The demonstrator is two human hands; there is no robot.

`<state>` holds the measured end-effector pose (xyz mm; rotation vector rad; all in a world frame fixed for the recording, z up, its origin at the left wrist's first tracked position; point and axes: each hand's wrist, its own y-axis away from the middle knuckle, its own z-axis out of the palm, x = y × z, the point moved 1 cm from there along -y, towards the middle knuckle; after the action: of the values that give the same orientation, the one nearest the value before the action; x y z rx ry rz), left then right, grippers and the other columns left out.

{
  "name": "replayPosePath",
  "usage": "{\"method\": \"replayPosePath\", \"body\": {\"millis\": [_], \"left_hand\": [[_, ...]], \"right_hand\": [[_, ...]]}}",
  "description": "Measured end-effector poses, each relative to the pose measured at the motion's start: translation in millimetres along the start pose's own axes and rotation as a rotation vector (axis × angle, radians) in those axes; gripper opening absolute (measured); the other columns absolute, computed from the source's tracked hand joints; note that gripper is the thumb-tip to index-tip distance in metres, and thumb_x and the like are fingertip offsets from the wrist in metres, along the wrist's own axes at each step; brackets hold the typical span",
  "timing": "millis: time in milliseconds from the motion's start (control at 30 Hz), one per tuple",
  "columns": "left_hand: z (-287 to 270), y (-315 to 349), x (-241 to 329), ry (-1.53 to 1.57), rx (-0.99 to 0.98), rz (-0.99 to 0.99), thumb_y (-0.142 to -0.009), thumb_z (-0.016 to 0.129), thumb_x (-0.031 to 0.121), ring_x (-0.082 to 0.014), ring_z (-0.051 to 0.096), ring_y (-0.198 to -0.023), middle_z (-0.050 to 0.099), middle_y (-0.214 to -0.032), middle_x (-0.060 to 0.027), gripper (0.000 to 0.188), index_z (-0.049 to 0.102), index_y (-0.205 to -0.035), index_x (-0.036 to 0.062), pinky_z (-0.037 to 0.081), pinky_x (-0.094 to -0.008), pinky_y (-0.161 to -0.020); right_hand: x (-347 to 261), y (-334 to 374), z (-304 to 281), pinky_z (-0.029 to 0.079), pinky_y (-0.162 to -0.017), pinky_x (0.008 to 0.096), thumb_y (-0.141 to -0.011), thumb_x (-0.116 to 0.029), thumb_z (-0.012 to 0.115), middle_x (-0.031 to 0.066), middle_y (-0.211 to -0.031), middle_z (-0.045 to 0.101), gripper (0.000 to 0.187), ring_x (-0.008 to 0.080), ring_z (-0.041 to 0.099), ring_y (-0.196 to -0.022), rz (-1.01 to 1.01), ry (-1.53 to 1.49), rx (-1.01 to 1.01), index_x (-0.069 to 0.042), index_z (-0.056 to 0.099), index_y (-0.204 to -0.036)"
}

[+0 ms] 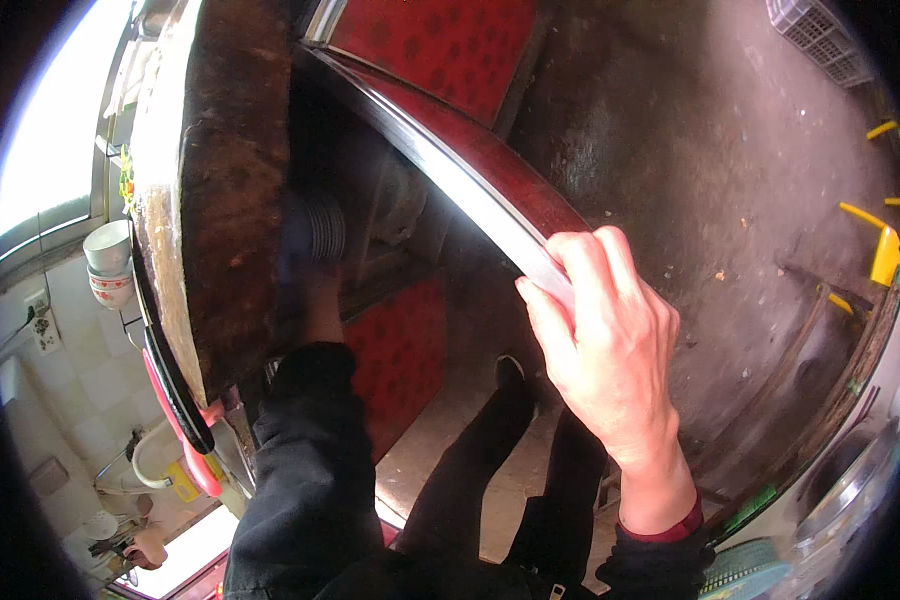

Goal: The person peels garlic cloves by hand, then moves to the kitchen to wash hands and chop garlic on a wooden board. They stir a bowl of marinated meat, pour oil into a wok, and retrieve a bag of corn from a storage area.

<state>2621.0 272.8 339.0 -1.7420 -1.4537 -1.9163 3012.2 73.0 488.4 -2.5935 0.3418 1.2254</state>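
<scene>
My right hand (pixel 610 340) is closed on the edge of a cabinet door (pixel 470 190), thumb on the near side and fingers over the top. The door has a silver metal rim and a red patterned face, and it stands swung outward. My left arm, in a black sleeve, reaches into the dark cabinet under a worn counter slab (pixel 235 170). Only the wrist and part of my left hand (pixel 320 305) show, and its fingers are lost in shadow. Just beyond it stands a stack of ridged, pale dishes (pixel 327 228), possibly bowls or plates; touching cannot be told.
Red patterned panels (pixel 400 360) flank the cabinet opening. On the left, stacked bowls (pixel 109 262) stand beside a window, above a sink tap (pixel 150 465). A grey crate (pixel 820 40) sits at the far right, and yellow handles (pixel 882 255) stick out along the right side.
</scene>
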Motion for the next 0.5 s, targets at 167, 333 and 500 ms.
{"method": "replayPosePath", "body": {"millis": [167, 333, 500], "left_hand": [[-4, 0, 6, 0.090, -0.021, -0.029, -0.099, 0.050, 0.018, -0.0280, 0.058, -0.098, 0.052, -0.116, -0.0096, 0.029, 0.050, -0.127, 0.0110, 0.057, -0.0473, -0.073], [3, 17, 6, 0.200, -0.057, -0.088, -0.099, 0.048, 0.015, -0.0307, 0.056, -0.104, 0.049, -0.124, -0.0098, 0.032, 0.047, -0.131, 0.0131, 0.057, -0.0505, -0.075], [-6, 51, -2, 0.330, -0.095, -0.153, -0.099, 0.047, 0.013, -0.0335, 0.055, -0.109, 0.046, -0.132, -0.0099, 0.036, 0.045, -0.135, 0.0151, 0.057, -0.0536, -0.077]], "right_hand": [[-5, 1, 0, 0.053, -0.061, 0.0408, -0.083, -0.018, 0.072, 0.0101, -0.090, 0.055, 0.024, 0.0311, 0.065, -0.070, 0.049, -0.001, -0.048, -0.010, 0.055, -0.099], [-11, 1, -2, 0.053, -0.063, 0.0394, -0.086, -0.019, 0.072, 0.0067, -0.092, 0.058, 0.023, 0.0279, 0.066, -0.073, 0.087, 0.005, -0.040, -0.010, 0.057, -0.101], [-10, 0, -2, 0.052, -0.066, 0.0430, -0.088, -0.025, 0.069, 0.0074, -0.094, 0.058, 0.024, 0.0303, 0.066, -0.077, 0.131, 0.029, -0.088, -0.011, 0.056, -0.102]]}}
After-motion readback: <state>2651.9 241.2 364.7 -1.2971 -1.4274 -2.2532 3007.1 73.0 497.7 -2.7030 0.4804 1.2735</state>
